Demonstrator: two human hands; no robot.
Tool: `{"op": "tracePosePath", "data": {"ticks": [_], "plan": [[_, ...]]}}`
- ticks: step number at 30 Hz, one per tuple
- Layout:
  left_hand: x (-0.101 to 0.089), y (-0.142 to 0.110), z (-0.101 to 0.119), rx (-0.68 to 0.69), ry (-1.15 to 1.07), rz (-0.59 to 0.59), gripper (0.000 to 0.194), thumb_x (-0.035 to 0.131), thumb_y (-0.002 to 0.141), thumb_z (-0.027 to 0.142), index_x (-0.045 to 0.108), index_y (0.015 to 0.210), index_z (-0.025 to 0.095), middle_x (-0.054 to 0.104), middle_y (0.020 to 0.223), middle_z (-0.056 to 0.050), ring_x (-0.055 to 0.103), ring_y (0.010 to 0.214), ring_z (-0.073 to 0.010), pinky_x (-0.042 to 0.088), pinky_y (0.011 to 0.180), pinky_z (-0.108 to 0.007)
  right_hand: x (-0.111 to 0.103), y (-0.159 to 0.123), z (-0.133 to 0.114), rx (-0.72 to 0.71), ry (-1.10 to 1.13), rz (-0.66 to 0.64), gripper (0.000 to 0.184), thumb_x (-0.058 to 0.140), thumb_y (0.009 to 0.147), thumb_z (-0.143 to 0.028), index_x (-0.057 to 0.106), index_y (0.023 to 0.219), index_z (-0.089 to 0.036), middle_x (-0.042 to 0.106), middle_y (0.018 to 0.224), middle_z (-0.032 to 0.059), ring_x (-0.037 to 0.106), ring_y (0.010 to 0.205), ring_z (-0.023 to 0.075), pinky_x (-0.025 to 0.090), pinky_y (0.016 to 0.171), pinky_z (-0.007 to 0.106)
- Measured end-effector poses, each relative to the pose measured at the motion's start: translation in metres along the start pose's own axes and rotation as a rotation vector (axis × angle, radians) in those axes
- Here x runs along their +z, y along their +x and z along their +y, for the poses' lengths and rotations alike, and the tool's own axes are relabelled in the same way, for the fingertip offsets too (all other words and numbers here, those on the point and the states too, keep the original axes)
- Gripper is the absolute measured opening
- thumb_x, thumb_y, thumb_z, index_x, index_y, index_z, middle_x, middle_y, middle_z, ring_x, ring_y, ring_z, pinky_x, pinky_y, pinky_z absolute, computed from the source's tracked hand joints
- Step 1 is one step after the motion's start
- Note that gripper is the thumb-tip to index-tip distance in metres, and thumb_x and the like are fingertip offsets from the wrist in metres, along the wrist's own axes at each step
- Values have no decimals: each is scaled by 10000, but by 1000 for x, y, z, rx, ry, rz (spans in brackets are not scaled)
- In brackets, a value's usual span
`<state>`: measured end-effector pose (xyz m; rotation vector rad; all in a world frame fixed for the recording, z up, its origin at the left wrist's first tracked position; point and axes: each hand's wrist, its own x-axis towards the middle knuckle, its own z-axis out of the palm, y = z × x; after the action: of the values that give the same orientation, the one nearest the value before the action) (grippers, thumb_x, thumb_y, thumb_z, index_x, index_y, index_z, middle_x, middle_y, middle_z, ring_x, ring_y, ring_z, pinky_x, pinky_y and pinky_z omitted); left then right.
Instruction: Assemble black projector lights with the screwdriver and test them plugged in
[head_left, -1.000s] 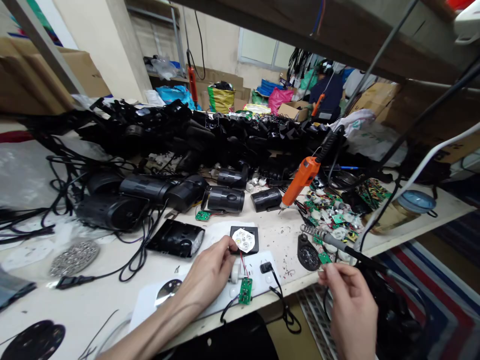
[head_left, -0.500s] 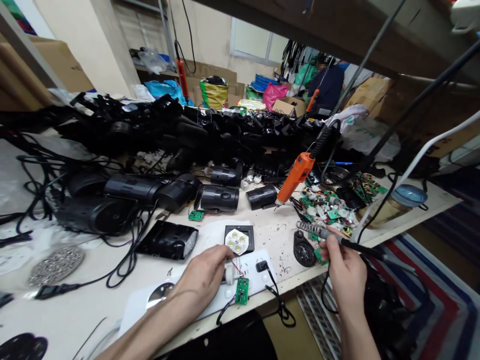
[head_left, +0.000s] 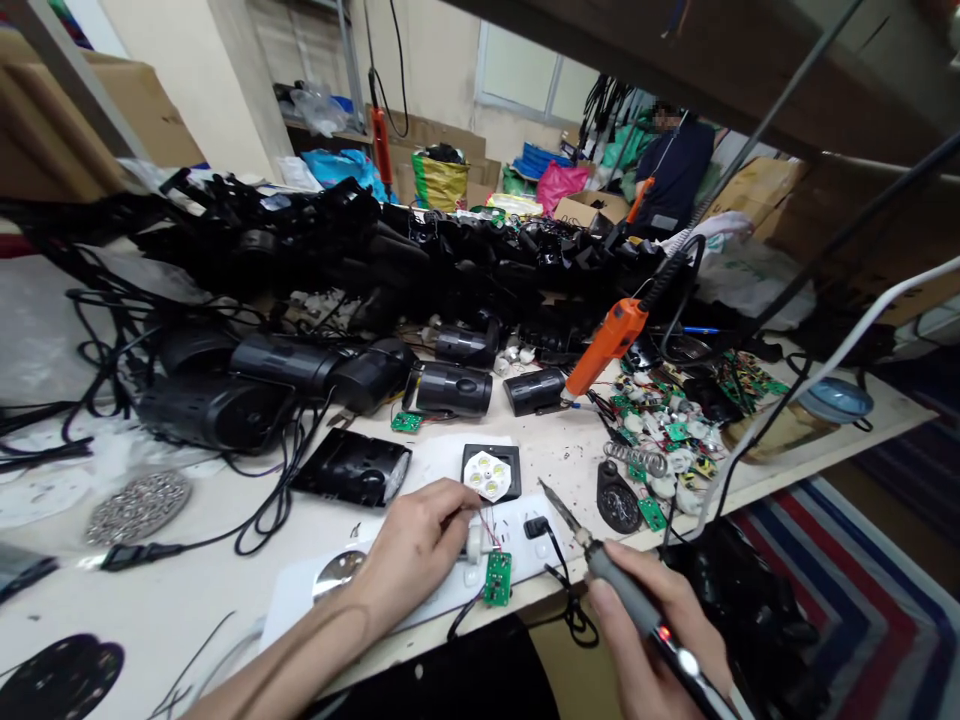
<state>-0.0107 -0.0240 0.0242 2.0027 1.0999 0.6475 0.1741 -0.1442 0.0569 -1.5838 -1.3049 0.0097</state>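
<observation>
My left hand (head_left: 420,545) rests on a white sheet (head_left: 300,600) at the bench's near edge, fingers pinched on thin red wires beside a small white part (head_left: 475,541). A small green circuit board (head_left: 496,578) lies just right of it. Behind the fingers sits a square black LED module (head_left: 490,473) with a white lens cluster. My right hand (head_left: 652,630) is closed around a grey soldering iron (head_left: 637,605), its tip (head_left: 546,490) pointing up-left toward the LED module.
An orange electric screwdriver (head_left: 609,345) hangs on a coiled cable. Black lamp housings (head_left: 300,365) and tangled cables fill the back. A coiled iron stand (head_left: 637,460) and several green boards (head_left: 667,420) lie right. A person (head_left: 675,160) sits far behind.
My right hand took the soldering iron off its coiled stand and brought it down and left, tip now near the LED module. My left hand stayed at the wires.
</observation>
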Motion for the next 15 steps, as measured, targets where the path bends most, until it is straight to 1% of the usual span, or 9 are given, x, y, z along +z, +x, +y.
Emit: {"op": "tracePosePath", "data": {"ticks": [2, 4, 6, 8, 11, 13, 15], "plan": [[2, 1, 2, 33, 9, -27, 332, 395, 880, 191, 694, 1024, 194, 700, 989, -73, 652, 915, -196, 500, 836, -308, 11, 4, 3, -84, 35, -69, 220, 601, 884, -208, 656, 1097, -218, 715, 862, 55, 675, 693, 178, 549, 641, 296], [4, 3, 5, 54, 27, -54, 364, 374, 878, 165, 694, 1045, 203, 680, 1017, -80, 645, 920, -195, 502, 834, -307, 22, 15, 7, -173, 52, -159, 272, 548, 908, -139, 636, 1155, -212, 705, 849, 51, 664, 678, 159, 549, 644, 279], [5, 4, 7, 56, 47, -53, 348, 379, 861, 147, 696, 992, 205, 670, 998, -80, 638, 896, -197, 504, 816, -311, 34, 30, 12, -238, 43, -300, 294, 497, 924, -112, 629, 1168, -208, 690, 880, 60, 663, 743, 161, 550, 703, 278], [5, 5, 8, 56, 61, -31, 315, 386, 847, 133, 681, 936, 199, 666, 944, -75, 629, 863, -198, 501, 797, -315, 45, 44, 15, -260, 6, -473, 345, 463, 917, -87, 593, 1213, -210, 670, 957, 76, 653, 858, 186, 543, 781, 305], [5, 5, 9, 63, 68, -12, 274, 382, 842, 118, 642, 888, 193, 663, 880, -63, 620, 835, -193, 491, 786, -309, 61, 61, 14, -285, -46, -693, 498, 435, 846, 3, 512, 1281, -227, 633, 1057, 79, 606, 1001, 217, 514, 863, 355], [6, 5, 10, 68, 72, -13, 270, 370, 843, 109, 625, 873, 192, 668, 868, -59, 620, 833, -189, 484, 782, -301, 69, 67, 12, -314, -55, -781, 588, 405, 779, 65, 491, 1283, -227, 618, 1084, 76, 581, 1047, 217, 496, 892, 363], [5, 5, 10, 75, 87, -19, 265, 365, 848, 118, 620, 860, 193, 672, 851, -58, 619, 826, -191, 477, 770, -299, 73, 71, 10, -323, -58, -820, 625, 393, 737, 94, 491, 1269, -219, 609, 1089, 75, 571, 1058, 210, 485, 900, 350]]}}
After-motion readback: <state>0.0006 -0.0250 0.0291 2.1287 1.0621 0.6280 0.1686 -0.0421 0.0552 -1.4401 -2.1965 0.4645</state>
